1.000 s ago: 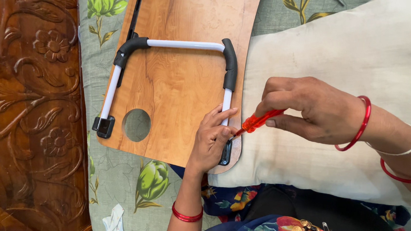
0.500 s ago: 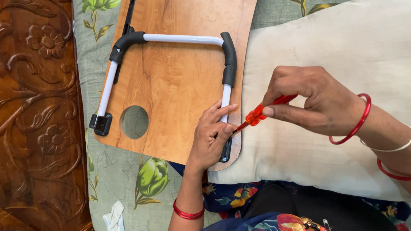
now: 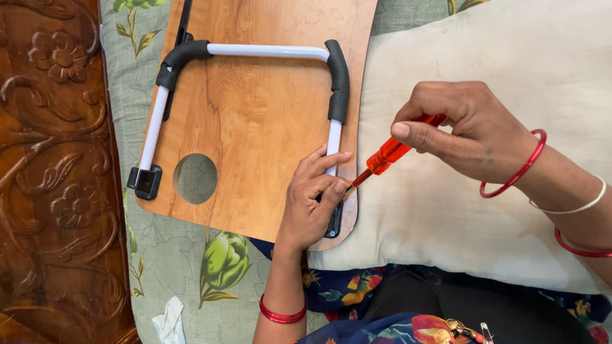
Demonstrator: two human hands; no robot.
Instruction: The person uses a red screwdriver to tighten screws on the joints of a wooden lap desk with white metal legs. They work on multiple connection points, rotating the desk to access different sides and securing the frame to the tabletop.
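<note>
— Red screwdriver (image 3: pixel 391 153): who is holding it?
— Right hand (image 3: pixel 467 129) is gripping its slippery handle; left hand (image 3: pixel 311 201) is pressing the stiff leg (image 3: pixel 335 134) onto the wooden board (image 3: pixel 253 111).

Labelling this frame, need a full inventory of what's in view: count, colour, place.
wooden lap-table board: 1, light brown, centre, underside up, round hole near its lower left
folding leg frame: 1, white tube with black joints, lying on the board
screwdriver: 1, red handle, tip at the frame's right bracket
pillow: 1, cream, right
bedsheet: 1, grey-green floral, under the board
carved wooden panel: 1, dark brown, left
crumpled tissue: 1, white, bottom left
left hand: on the frame's right bracket
right hand: gripping the screwdriver
</note>
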